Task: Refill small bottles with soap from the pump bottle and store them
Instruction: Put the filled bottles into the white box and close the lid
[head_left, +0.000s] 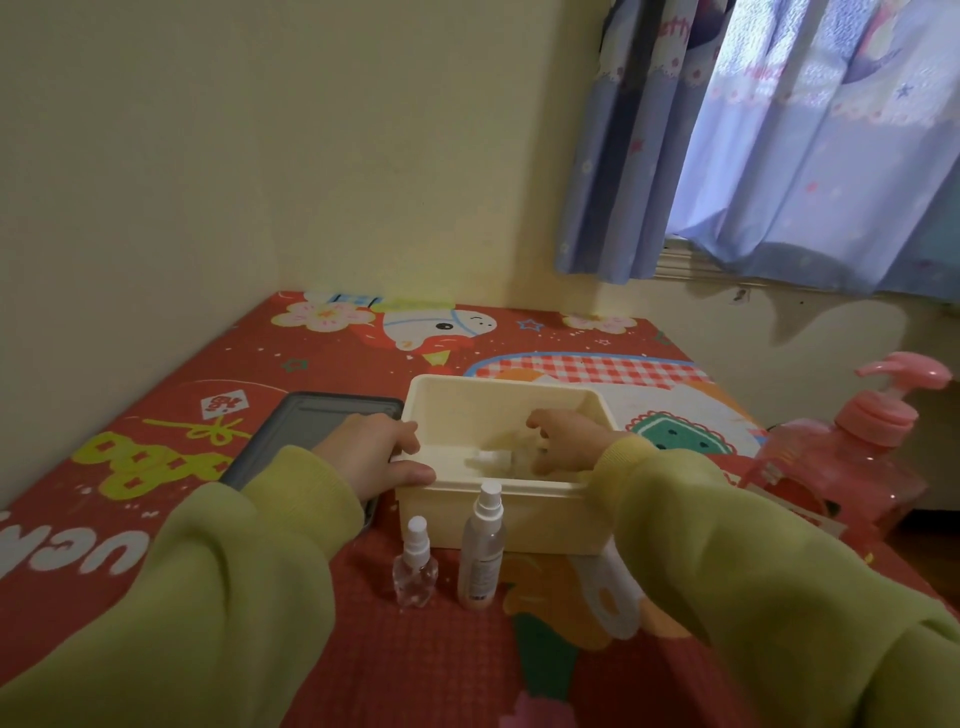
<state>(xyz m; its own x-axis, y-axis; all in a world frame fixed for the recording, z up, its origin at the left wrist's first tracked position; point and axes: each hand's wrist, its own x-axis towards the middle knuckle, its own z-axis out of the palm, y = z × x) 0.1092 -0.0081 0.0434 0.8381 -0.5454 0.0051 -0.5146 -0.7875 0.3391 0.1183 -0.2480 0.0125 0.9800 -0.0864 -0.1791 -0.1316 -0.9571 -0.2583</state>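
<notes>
A cream plastic box stands open in the middle of the table. My left hand grips its near left rim, thumb over the edge. Inside the box, my right hand holds a small spray bottle lying on its side; the bottle is blurred. In front of the box stand two capped spray bottles: a short clear one and a taller one with a label. A pink pump bottle stands at the right edge of the table.
A dark grey lid lies flat left of the box, partly under my left wrist. The table carries a red cartoon-print cover. A wall runs along the left and back. Blue curtains hang at the back right.
</notes>
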